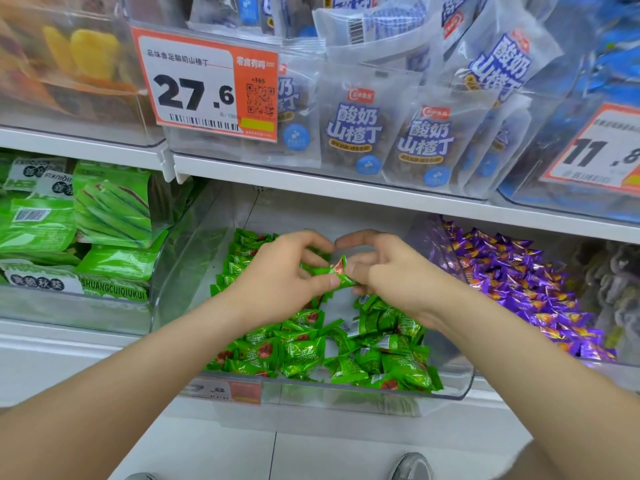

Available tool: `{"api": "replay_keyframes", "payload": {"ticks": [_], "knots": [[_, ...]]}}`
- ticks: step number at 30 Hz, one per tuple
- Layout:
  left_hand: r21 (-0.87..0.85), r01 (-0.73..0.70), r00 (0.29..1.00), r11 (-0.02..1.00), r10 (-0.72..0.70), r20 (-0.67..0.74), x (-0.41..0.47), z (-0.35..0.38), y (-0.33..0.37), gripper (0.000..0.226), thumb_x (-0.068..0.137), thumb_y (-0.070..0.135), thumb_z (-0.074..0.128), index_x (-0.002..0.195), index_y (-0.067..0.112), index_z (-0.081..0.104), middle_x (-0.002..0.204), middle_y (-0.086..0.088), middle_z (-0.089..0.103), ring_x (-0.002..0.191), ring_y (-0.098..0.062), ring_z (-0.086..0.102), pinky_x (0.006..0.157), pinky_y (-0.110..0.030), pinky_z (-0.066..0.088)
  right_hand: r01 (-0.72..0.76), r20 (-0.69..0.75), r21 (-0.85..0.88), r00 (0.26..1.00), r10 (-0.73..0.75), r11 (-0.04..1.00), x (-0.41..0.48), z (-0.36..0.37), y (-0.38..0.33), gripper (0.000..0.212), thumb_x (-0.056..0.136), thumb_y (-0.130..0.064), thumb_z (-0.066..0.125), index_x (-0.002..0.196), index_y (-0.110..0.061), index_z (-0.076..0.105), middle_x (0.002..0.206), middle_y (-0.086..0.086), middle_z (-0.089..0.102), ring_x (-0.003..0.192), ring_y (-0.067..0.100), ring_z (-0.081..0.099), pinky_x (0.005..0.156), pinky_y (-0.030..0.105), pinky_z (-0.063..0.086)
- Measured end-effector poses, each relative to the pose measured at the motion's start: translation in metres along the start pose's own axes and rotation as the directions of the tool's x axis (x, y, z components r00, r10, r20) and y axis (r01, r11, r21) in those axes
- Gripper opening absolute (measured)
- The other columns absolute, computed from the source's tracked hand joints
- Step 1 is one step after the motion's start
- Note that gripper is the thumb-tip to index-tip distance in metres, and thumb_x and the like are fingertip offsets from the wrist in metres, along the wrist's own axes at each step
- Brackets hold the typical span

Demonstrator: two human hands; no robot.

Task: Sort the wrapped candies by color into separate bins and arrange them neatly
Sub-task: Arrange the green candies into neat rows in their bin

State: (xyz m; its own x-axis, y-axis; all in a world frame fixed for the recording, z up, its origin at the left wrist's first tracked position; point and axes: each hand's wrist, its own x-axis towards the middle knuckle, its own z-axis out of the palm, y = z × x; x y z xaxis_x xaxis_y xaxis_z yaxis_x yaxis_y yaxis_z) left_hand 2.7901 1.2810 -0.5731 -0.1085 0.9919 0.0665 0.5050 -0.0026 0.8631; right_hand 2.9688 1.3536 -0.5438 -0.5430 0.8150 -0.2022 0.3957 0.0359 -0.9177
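A clear plastic bin (453,393) on the lower shelf holds several green wrapped candies (304,351). Both my hands reach into it. My left hand (284,271) and my right hand (384,268) meet over the middle of the bin and together pinch a small bunch of green candies (337,271). A row of green candies (239,258) stands along the bin's back left. The bin to the right is heaped with purple wrapped candies (519,282).
A bin of green okra snack packs (110,216) stands to the left. The upper shelf (346,188) overhangs the bins and carries white-and-blue packets (356,133) behind a price tag (204,84). A shoe (412,465) shows on the floor below.
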Motion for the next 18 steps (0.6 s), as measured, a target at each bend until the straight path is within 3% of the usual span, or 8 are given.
{"api": "replay_keyframes", "payload": {"ticks": [2, 3, 6, 8, 11, 15, 17, 18], "knots": [[-0.177, 0.111, 0.992, 0.978, -0.119, -0.032, -0.003, -0.001, 0.006, 0.027, 0.084, 0.023, 0.087, 0.107, 0.019, 0.074, 0.098, -0.006, 0.076, 0.080, -0.017, 0.078, 0.072, -0.039, 0.066, 0.001, -0.012, 0.150, 1.000, 0.001, 0.989, -0.005, 0.000, -0.004, 0.029, 0.098, -0.003, 0.065, 0.124, -0.014, 0.065, 0.112, 0.017, 0.074, 0.096, 0.023, 0.073, 0.086, 0.035, 0.062], [-0.175, 0.119, 0.989, 0.977, -0.131, -0.061, -0.003, -0.004, 0.009, 0.022, 0.082, 0.021, 0.089, 0.100, 0.018, 0.077, 0.089, -0.006, 0.077, 0.076, -0.018, 0.078, 0.069, -0.039, 0.066, 0.012, -0.003, 0.157, 1.000, -0.011, 0.987, -0.007, -0.001, -0.005, 0.027, 0.096, -0.006, 0.069, 0.123, -0.013, 0.068, 0.113, 0.017, 0.074, 0.100, 0.025, 0.075, 0.089, 0.038, 0.062], [0.078, 0.012, 0.996, 0.997, -0.005, -0.090, -0.004, -0.016, 0.014, 0.019, 0.072, 0.025, 0.096, 0.084, 0.024, 0.080, 0.069, 0.004, 0.076, 0.058, -0.016, 0.074, 0.062, -0.032, 0.063, 0.103, 0.058, -0.070, 0.993, -0.099, 0.992, -0.009, -0.007, -0.002, 0.036, 0.092, -0.017, 0.079, 0.127, -0.017, 0.070, 0.094, 0.007, 0.079, 0.088, 0.027, 0.077, 0.081, 0.039, 0.064], [0.190, -0.061, 0.997, 0.980, 0.070, -0.041, -0.003, -0.019, 0.017, 0.022, 0.066, 0.030, 0.098, 0.080, 0.026, 0.081, 0.067, 0.012, 0.075, 0.060, -0.006, 0.072, 0.066, -0.026, 0.060, 0.155, 0.094, -0.208, 0.986, -0.138, 0.966, -0.005, -0.011, 0.002, 0.033, 0.090, -0.015, 0.081, 0.122, -0.011, 0.073, 0.081, 0.008, 0.077, 0.074, 0.023, 0.076, 0.076, 0.044, 0.063], [0.254, -0.090, 0.995, 0.963, 0.095, -0.009, 0.000, -0.015, 0.015, 0.035, 0.063, 0.033, 0.100, 0.091, 0.029, 0.079, 0.071, 0.014, 0.075, 0.066, 0.001, 0.070, 0.073, -0.025, 0.060, 0.195, 0.144, -0.310, 0.977, -0.157, 0.931, 0.002, -0.014, 0.004, 0.025, 0.089, -0.012, 0.082, 0.112, -0.007, 0.075, 0.089, 0.016, 0.078, 0.076, 0.026, 0.078, 0.081, 0.050, 0.064], [0.266, -0.079, 0.995, 0.961, 0.092, -0.036, 0.009, -0.014, 0.006, 0.062, 0.063, 0.035, 0.100, 0.116, 0.029, 0.068, 0.086, 0.010, 0.075, 0.072, 0.000, 0.070, 0.074, -0.025, 0.061, 0.127, 0.183, -0.338, 0.981, -0.067, 0.933, 0.013, -0.009, 0.007, 0.029, 0.084, -0.022, 0.087, 0.107, -0.009, 0.076, 0.089, 0.009, 0.079, 0.081, 0.025, 0.078, 0.082, 0.045, 0.065], [0.343, -0.036, 0.994, 0.939, 0.069, -0.085, 0.014, -0.016, 0.000, 0.061, 0.073, 0.039, 0.093, 0.125, 0.027, 0.062, 0.103, 0.007, 0.072, 0.080, -0.003, 0.071, 0.078, -0.028, 0.060, 0.080, 0.024, -0.511, 0.997, -0.078, 0.856, 0.028, -0.009, 0.010, 0.028, 0.086, -0.028, 0.085, 0.108, -0.015, 0.074, 0.097, 0.007, 0.077, 0.094, 0.024, 0.075, 0.089, 0.038, 0.061], [0.435, -0.010, 0.995, 0.900, 0.053, -0.087, 0.017, -0.017, -0.004, 0.059, 0.079, 0.041, 0.087, 0.129, 0.025, 0.060, 0.111, 0.003, 0.070, 0.090, -0.011, 0.071, 0.084, -0.033, 0.059, 0.032, -0.084, -0.642, 0.990, -0.112, 0.766, 0.035, -0.011, 0.008, 0.029, 0.088, -0.029, 0.082, 0.113, -0.018, 0.072, 0.107, 0.008, 0.073, 0.108, 0.025, 0.069, 0.094, 0.033, 0.056]]}}
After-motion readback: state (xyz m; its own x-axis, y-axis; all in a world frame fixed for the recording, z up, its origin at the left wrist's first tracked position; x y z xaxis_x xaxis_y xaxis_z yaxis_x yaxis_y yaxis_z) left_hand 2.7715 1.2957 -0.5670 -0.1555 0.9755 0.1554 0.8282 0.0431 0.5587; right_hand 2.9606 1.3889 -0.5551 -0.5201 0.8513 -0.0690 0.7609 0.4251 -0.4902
